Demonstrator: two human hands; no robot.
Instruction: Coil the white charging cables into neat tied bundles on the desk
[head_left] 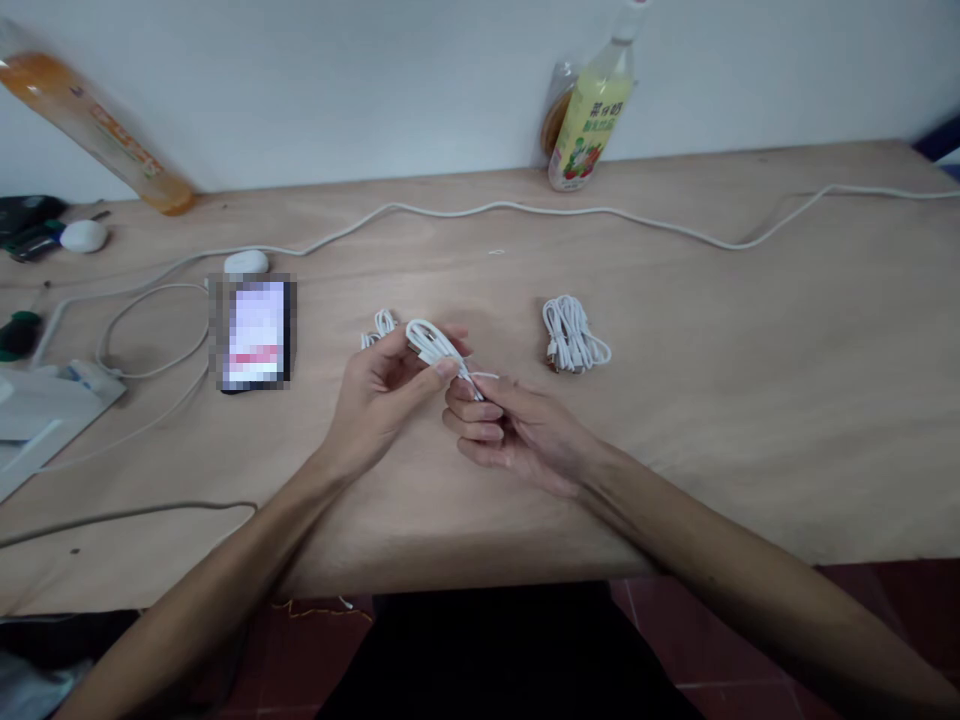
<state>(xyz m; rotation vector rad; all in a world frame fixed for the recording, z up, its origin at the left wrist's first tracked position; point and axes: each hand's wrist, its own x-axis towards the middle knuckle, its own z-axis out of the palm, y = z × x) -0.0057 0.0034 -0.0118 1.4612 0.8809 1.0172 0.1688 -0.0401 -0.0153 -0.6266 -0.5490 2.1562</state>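
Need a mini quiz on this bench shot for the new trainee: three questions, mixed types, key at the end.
1. Multiple choice: what does the left hand hold?
A) a white earbud case
B) a coiled white cable
C) an orange bottle

2. True or false: the right hand rests on the white cable bundle.

3. Fill in: the phone with the lit screen lies to the person's ____ of both hands.

Key:
1. B
2. False; the bundle lies on the table, apart from that hand.
3. left
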